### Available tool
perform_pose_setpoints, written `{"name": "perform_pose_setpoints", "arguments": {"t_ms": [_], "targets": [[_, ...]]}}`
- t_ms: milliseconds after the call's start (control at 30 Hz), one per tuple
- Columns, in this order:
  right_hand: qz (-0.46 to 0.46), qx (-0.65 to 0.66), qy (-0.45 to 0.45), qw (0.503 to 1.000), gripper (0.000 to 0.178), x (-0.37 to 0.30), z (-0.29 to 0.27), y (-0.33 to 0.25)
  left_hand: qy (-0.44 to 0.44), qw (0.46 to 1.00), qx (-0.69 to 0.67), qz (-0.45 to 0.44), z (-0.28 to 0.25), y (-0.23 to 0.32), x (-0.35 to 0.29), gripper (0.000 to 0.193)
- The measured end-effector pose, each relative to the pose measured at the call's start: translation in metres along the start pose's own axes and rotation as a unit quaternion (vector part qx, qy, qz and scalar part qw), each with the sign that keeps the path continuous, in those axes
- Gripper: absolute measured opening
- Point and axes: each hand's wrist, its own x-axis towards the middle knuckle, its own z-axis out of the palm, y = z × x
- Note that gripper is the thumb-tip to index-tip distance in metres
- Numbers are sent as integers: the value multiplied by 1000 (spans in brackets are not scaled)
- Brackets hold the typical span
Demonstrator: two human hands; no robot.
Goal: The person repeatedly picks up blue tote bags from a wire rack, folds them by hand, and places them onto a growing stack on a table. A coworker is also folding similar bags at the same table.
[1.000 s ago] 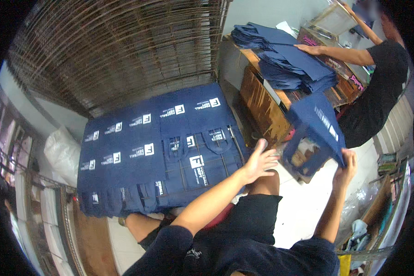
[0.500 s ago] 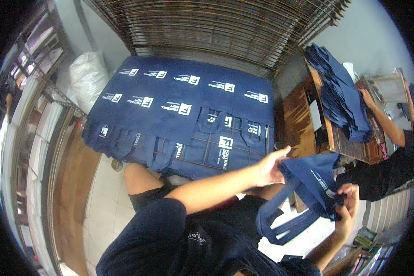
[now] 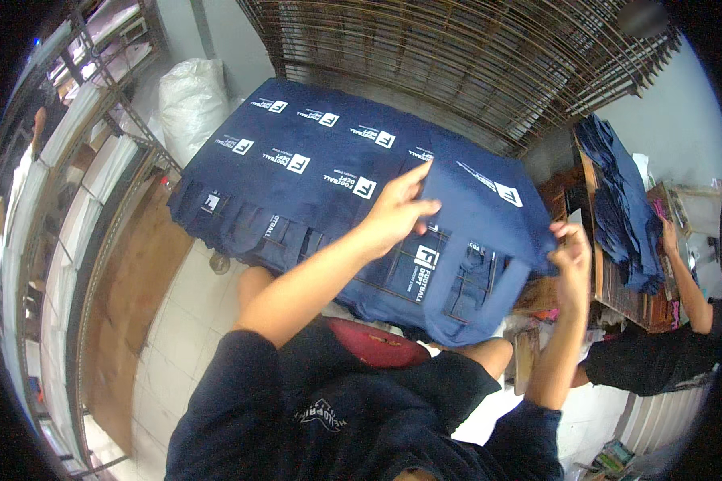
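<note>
A navy tote bag (image 3: 481, 199) with a white print is spread between my two hands above a rack of similar bags. The closed fingers of my left hand (image 3: 399, 210) grip its left edge. At its right corner my right hand (image 3: 570, 255) pinches the cloth. The bag's handle loop (image 3: 489, 317) hangs toward me, slightly blurred. Beneath it, rows of printed navy bags (image 3: 297, 136) lie flat on a wire rack (image 3: 457, 301), whose bars show through near its front edge.
Wire racks (image 3: 441, 56) are stacked above the back. To the right, a pile of navy cloth pieces (image 3: 622, 208) lies on a wooden table, with another person's hand (image 3: 670, 238) on it. A white plastic sack (image 3: 192, 100) and shelving (image 3: 88, 160) stand left.
Both hands have brought the tote bag up and leftward from the right side over the rack, where it is now spread out. My view has shifted too.
</note>
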Motion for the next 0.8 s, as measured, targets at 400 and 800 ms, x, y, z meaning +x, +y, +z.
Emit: {"name": "perform_pose_setpoints", "arguments": {"t_ms": [400, 800], "targets": [[106, -170, 149, 968, 22, -66, 134, 263, 247, 874, 413, -72, -105, -186, -19, 56], [123, -266, 132, 947, 18, -61, 135, 260, 250, 853, 455, -55, -119, -207, -15, 51]]}}
